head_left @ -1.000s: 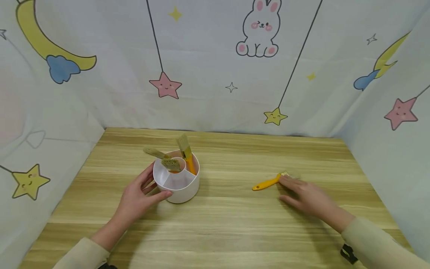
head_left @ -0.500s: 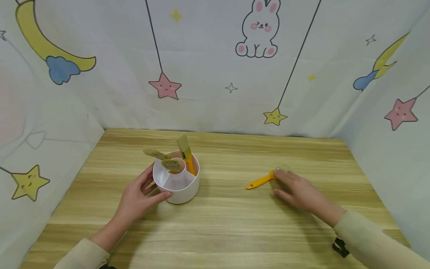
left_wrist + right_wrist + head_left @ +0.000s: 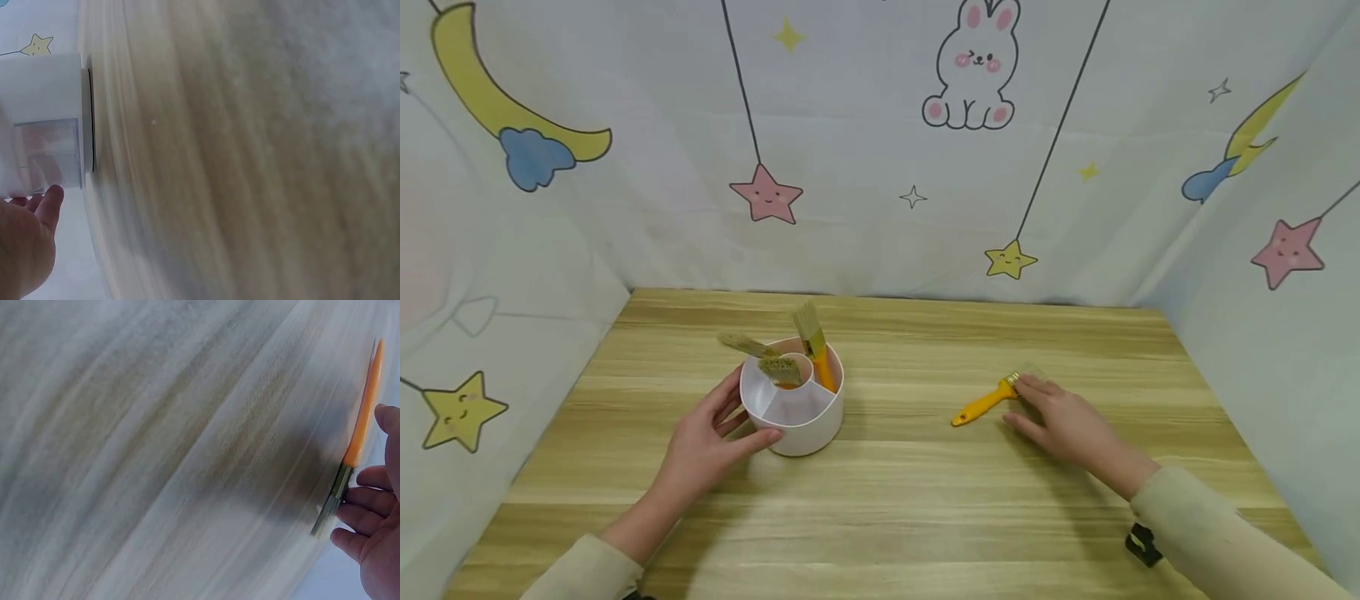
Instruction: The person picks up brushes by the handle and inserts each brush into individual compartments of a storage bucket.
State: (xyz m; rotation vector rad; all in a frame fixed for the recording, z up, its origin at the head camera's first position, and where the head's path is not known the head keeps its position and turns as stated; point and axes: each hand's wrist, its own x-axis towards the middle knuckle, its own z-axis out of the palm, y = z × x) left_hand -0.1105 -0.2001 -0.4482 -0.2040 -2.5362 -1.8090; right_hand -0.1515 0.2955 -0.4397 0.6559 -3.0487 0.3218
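My left hand [image 3: 703, 442] holds a white round desk organizer [image 3: 808, 435] on the table, thumb in front and fingers round its left side. In the left wrist view a clear window [image 3: 50, 150] shows in its wall. One paintbrush [image 3: 812, 335] stands bristles-up in the rear compartment. Two more brushes, one with brown bristles [image 3: 781, 369], lean out around the central tube. A loose paintbrush with an orange handle [image 3: 988, 406] lies on the table. My right hand [image 3: 1063, 423] is at its bristle end, fingers extended, the fingertips [image 3: 347, 515] seemingly touching it, the thumb apart from the handle.
The wood-grain table [image 3: 880, 517] ends at a white cloth backdrop [image 3: 865, 250] printed with stars, moons and a rabbit. Cloth also encloses the left and right sides. Bare table lies between the organizer and the loose brush.
The loose paintbrush and my right hand shifted left along the table, mostly in the first half second. More of the brush's metal band now shows. My left hand and the organizer stayed put.
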